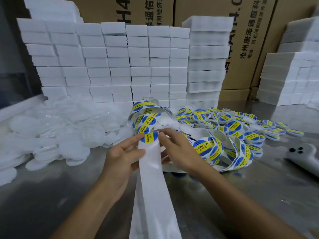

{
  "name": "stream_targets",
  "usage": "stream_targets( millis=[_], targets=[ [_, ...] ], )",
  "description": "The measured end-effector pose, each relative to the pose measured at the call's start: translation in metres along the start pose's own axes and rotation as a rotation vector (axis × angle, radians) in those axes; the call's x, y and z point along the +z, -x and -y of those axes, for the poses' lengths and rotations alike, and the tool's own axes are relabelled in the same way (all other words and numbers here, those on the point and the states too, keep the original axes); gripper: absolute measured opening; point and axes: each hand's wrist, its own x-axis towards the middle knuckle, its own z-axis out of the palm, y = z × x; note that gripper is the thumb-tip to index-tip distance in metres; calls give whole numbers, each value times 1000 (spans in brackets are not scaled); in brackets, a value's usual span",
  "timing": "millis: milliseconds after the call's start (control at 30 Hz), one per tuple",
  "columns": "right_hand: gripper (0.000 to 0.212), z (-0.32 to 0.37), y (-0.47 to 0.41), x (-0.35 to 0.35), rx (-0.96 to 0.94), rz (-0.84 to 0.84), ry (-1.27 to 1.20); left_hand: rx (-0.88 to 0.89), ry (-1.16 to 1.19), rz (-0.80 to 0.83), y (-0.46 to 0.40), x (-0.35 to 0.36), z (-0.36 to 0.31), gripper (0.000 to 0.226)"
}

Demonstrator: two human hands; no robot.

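At the back: brown cardboard cartons (198, 7) with printed characters stand behind everything else.
Foam stacks: white foam blocks (107, 66) are piled in tall columns along the far side of the table, with more stacks at the right edge.
Work surface: a metal table (51, 195), dull and reflective, carries all the loose items.
Left heap: clear round lids (60, 131) lie in a wide, overlapping pile to the left of the hands.
Right heap: labelled lids (241, 125), each bearing a blue and yellow disc, lie spread out beyond the right hand.
Label roll: the sticker strip (222, 150) loops loosely on the table, just right of the right hand and up behind both hands.
Spent liner: the backing strip (151, 178), bare and white, runs from between the hands down towards the camera.
Left hand (120, 157): fingers curled round the backing strip's left edge, thumb tip touching the left rim of the sticker.
Right hand (179, 149): fingertips narrow, pinching at the sticker's right rim, the other fingers tucked behind the strip.
Grey controller (303, 156): lies on the table at the far right, well apart from the hands.
Sticker (149, 137): round, reading SOLDERING PASTE, sitting at the top of the backing strip, between the two thumbs.
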Motion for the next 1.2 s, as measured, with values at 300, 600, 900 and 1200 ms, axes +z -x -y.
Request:
stream_targets(
  millis=[300,600,900,1200],
  targets=[
    [11,-12,5,-3,-235,-174,202,291,-534,0,-5,-11,12,70],
    [11,-4,9,-6,-362,-15,684,753,-966,98,8,0,14,62],
    [39,14,20,-15,-438,227,842,-18,-64,-320,-5,-6,3,8],
    [27,14,17,-24,-422,-179,975,88,234,-15,0,-12,-12,49]
  ],
)
